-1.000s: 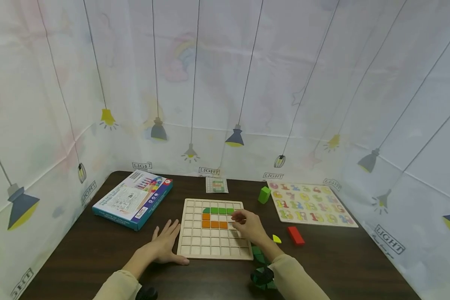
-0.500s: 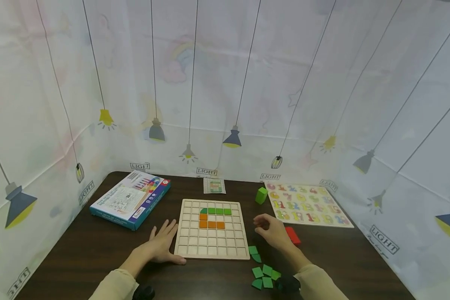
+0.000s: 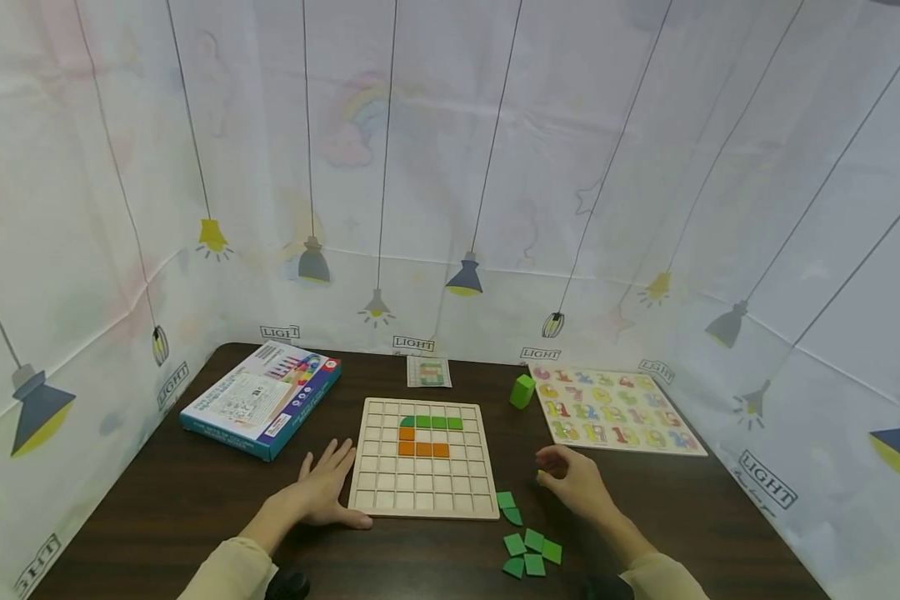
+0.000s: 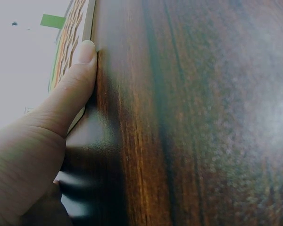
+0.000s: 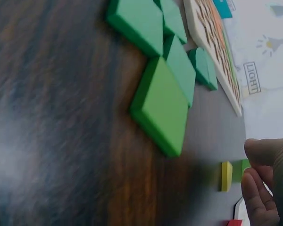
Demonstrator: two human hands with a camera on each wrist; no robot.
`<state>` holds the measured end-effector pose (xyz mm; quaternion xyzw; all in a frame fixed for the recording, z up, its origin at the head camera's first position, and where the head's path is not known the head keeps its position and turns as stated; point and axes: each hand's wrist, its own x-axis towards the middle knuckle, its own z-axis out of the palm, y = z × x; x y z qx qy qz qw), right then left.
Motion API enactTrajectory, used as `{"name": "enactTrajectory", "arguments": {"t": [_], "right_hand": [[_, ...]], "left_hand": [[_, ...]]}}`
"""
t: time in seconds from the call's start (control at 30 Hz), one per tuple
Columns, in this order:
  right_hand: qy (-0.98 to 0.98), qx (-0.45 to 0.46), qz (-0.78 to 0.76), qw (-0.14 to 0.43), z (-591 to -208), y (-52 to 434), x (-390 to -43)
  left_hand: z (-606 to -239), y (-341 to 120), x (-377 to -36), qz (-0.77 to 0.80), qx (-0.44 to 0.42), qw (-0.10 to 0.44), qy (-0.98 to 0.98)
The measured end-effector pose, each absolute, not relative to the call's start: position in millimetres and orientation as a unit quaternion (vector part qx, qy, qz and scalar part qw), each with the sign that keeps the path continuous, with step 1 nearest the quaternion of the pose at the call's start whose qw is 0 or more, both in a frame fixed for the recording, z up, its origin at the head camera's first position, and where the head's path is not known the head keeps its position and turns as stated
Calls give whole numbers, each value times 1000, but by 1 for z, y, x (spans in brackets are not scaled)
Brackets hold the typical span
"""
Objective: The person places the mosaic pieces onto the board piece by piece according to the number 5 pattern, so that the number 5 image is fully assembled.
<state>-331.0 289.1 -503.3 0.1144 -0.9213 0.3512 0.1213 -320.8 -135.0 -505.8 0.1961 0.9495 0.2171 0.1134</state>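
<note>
The left hand (image 3: 317,493) rests spread on the tabletop (image 3: 405,567), its fingers straight and released; the thumb touches the near left edge of the grid board (image 3: 424,483). On this board there is a row made of one dark green rounded piece (image 3: 407,422) and three green squares (image 3: 439,423); below them lie four orange squares (image 3: 423,450), one under the rounded piece and three in the next row.

The right hand (image 3: 576,483) is to the right of the board, with fingers loosely bent and a gap between thumb and finger — it grasps nothing that I can see. The yellow piece (image 5: 226,176) is on the tabletop, just beside its fingertips. Nearer to the person lie the loose green pieces (image 3: 534,566), and past the hand stands a green block (image 3: 522,392) — close to a number board (image 3: 618,408).
</note>
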Motion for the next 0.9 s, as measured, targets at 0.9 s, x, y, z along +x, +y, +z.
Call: {"name": "enactTrajectory", "arguments": {"t": [0.9], "right_hand": [[-930,101,321,146,-517,294,-329]], "left_hand": [[-504,-136,-321,225,200,117,946]]}}
